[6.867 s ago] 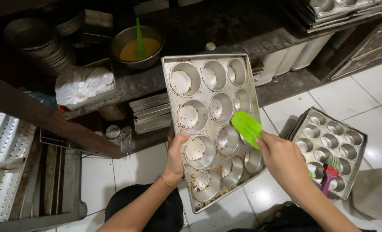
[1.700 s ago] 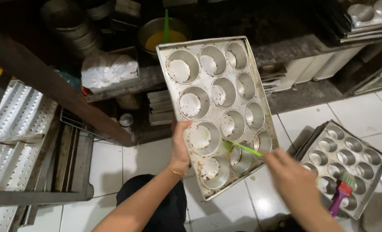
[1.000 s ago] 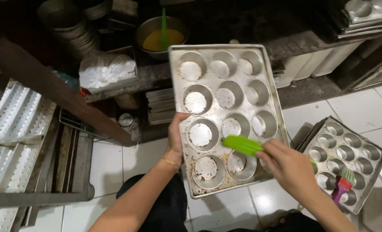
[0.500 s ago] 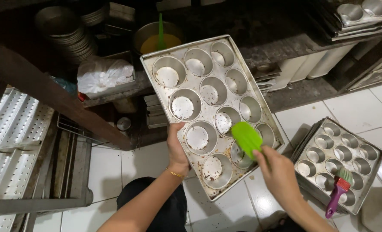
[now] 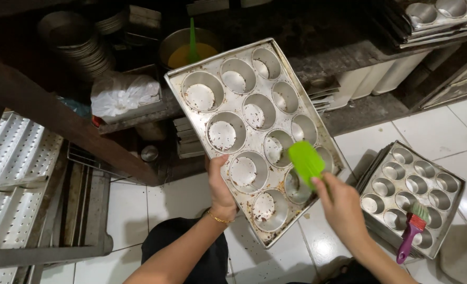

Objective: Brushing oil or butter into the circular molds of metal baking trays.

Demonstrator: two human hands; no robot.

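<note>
Over lap, left hand (image 5: pixel 221 185) gripping tilted muffin tray (image 5: pixel 254 131) at lower edge, thumb on top, fingers hidden beneath; right hand (image 5: pixel 341 202) pinching green spatula (image 5: pixel 306 161) over a cup. Looks like scraping crumbs cup by cup; next likely needs blade in an unscraped cup. Beyond: second tray (image 5: pixel 409 194) with brush (image 5: pixel 411 232) on tile floor (image 5: pixel 438 126), bowl (image 5: pixel 183 47) on dark shelf.

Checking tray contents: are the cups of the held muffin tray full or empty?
Empty of batter: the muffin tray cups show bare metal bottoms with brown crumbs. Left hand holds it; right hand holds a green spatula.
</note>
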